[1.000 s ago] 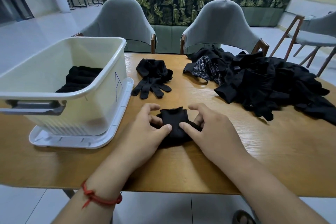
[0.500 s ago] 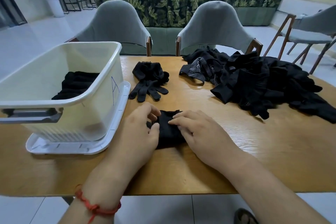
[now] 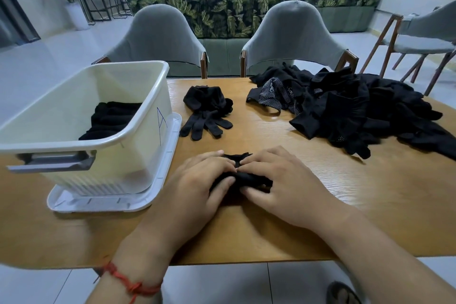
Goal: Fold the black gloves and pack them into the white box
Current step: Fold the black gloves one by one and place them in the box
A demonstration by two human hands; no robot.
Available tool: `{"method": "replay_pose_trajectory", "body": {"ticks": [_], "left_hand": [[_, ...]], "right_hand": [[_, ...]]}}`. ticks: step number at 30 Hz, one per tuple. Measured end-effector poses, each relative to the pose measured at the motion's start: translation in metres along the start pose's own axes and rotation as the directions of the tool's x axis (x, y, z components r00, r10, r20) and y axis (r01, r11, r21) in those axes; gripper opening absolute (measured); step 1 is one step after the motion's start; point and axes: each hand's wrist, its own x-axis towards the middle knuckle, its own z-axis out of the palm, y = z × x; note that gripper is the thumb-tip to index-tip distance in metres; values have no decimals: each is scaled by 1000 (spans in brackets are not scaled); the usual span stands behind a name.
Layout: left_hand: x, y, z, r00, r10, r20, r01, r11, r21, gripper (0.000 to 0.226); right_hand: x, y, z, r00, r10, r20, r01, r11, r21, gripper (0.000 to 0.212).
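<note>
A small folded black glove (image 3: 246, 177) lies on the wooden table (image 3: 345, 205) close to its front edge. My left hand (image 3: 197, 187) and my right hand (image 3: 288, 187) cover it from both sides. Fingers curl over its top and thumbs press its near side, so both hands grip it. Most of the glove is hidden under them. The white box (image 3: 148, 96) stands at the left on its lid (image 3: 158, 195), with folded black gloves (image 3: 111, 118) inside at the far end.
A loose pair of black gloves (image 3: 207, 113) lies just right of the box. A large pile of black gloves (image 3: 357, 111) fills the table's right back. Two grey chairs (image 3: 158, 39) stand behind the table.
Both hands have drawn together over the glove, covering its far end. The glove now looks smaller and more bunched. The box and the pile have not moved.
</note>
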Motion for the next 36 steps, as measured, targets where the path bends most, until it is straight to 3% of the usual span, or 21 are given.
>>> {"method": "replay_pose_trajectory", "body": {"ticks": [4, 7, 11, 14, 16, 19, 25, 31, 36], "left_hand": [[0, 17, -9, 995, -102, -11, 98, 978, -182, 11], [4, 30, -18, 981, -186, -61, 152, 922, -357, 9], [7, 36, -22, 947, -319, -48, 231, 774, -589, 13], [11, 40, -25, 903, -407, 134, 358, 545, -758, 24], [11, 38, -25, 877, -394, 273, 442, 442, -781, 29], [9, 35, -20, 872, -366, 324, 469, 437, -768, 27], [11, 35, -10, 870, -463, 171, 407, 479, -778, 20], [10, 28, -20, 858, -351, 376, 492, 349, -797, 29], [9, 23, -13, 869, -402, 290, 450, 395, -801, 27]], "right_hand": [[-1, 2, -12, 997, 70, 38, -78, 941, 328, 13], [-5, -2, -25, 985, 108, 137, -170, 766, 619, 14], [-10, -9, -34, 974, 167, 152, -220, 556, 802, 8], [-9, -10, -35, 967, 214, 138, -224, 457, 861, 13], [-8, -10, -35, 959, 241, 149, -237, 395, 887, 14], [-7, -9, -32, 955, 252, 158, -253, 410, 876, 12], [-7, -7, -27, 936, 249, 249, -317, 291, 902, 29], [-3, -3, -27, 913, 334, 232, -320, 239, 917, 26], [-2, -1, -27, 917, 301, 263, -323, 172, 931, 30]]}}
